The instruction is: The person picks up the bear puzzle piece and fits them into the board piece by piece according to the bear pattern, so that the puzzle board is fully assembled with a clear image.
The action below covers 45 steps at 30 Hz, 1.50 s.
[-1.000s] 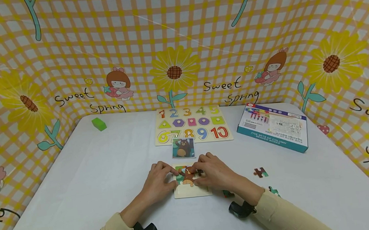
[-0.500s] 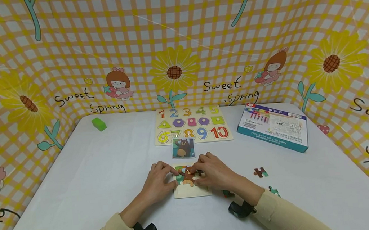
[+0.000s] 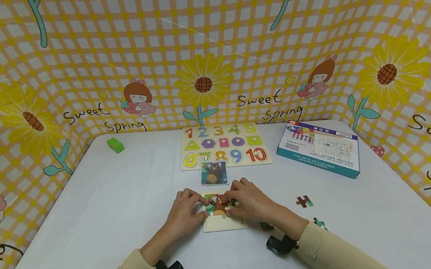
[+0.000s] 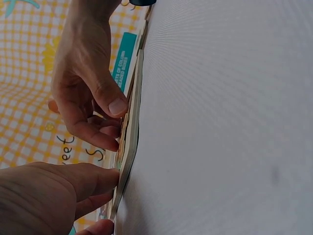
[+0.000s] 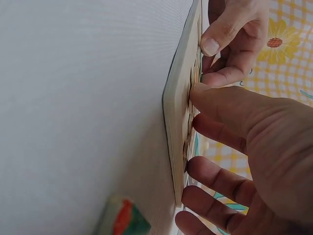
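A small wooden jigsaw board (image 3: 224, 225) lies on the white table between both hands in the head view. Joined bear puzzle pieces (image 3: 220, 210) fill its upper part; its lower strip is bare wood. The left hand (image 3: 185, 212) holds the board at its left side, thumb and forefinger at the edge. From the right, the right hand (image 3: 254, 202) pinches a puzzle piece with thumb and forefinger, its tips low on the board in the right wrist view. The fingers hide much of that piece. Just beyond the board lies a bear picture card (image 3: 214, 174).
Loose jigsaw pieces lie right of the board: a brown one (image 3: 303, 202), a green one (image 3: 320, 224) and a dark one (image 3: 266, 226) by the right wrist. Behind are a number board (image 3: 224, 150), a teal-sided box (image 3: 319, 149) and a green block (image 3: 115, 145).
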Motion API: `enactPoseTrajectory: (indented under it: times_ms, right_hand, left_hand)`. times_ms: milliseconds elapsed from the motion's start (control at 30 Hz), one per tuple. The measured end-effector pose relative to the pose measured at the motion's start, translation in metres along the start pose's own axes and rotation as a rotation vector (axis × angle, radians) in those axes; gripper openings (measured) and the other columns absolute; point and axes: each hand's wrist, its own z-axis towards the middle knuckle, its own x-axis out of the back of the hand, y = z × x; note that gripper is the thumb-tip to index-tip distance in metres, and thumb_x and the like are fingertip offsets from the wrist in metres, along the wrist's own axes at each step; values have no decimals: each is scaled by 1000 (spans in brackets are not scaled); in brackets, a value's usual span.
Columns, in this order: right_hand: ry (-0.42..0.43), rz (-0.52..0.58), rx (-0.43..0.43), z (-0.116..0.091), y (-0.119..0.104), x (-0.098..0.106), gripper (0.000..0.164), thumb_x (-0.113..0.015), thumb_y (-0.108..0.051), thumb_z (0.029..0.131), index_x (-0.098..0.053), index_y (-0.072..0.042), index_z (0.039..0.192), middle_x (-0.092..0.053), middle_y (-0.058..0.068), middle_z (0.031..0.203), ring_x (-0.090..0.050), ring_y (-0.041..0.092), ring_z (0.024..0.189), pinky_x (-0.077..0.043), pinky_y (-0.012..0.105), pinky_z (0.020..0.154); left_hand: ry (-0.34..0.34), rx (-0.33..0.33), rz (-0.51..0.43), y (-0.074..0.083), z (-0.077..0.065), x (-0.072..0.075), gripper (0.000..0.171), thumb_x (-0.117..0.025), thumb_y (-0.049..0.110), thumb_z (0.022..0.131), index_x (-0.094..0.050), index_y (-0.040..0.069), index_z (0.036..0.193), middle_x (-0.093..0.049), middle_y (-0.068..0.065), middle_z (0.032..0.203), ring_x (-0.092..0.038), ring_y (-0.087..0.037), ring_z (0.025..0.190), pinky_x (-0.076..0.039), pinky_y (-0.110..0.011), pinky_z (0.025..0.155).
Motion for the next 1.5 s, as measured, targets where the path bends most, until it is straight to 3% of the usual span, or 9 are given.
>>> enactPoseTrajectory:
  times_ms: [400,667,1167,1500]
  right_hand:
    - [2,29,-30,-2,1,3,29,-78,-31,74,-72,-23,101,-58,-4,88,-39,11,82,-32,28,72]
    - [30,23,-76,-16,12,18,29,-77,-28,74,-71,-20,101,-61,-2,94,-43,13,88,-38,31,76]
    - [75,79,-234,-87,80,59,32,-75,-28,78,-68,-16,107,-62,1,102,-48,21,97,-44,29,72]
    - [50,68,-330,-121,114,60,37,-76,-31,76,-67,-17,108,-62,4,105,-49,23,100,-46,42,80]
  left_hand:
    - [-10,15,5,1,1,-1,14,-71,16,77,-67,16,90,-52,-3,102,-43,-21,101,-36,-38,85]
    - [-10,18,6,0,2,-2,13,-71,16,78,-67,16,91,-52,-3,103,-43,-21,102,-36,-38,85]
    - [-11,13,9,0,2,-2,13,-72,16,78,-67,16,91,-52,-4,103,-42,-21,102,-36,-38,86]
    - [-10,7,9,-1,1,-2,13,-71,16,78,-67,17,90,-52,-4,103,-42,-22,103,-36,-39,86]
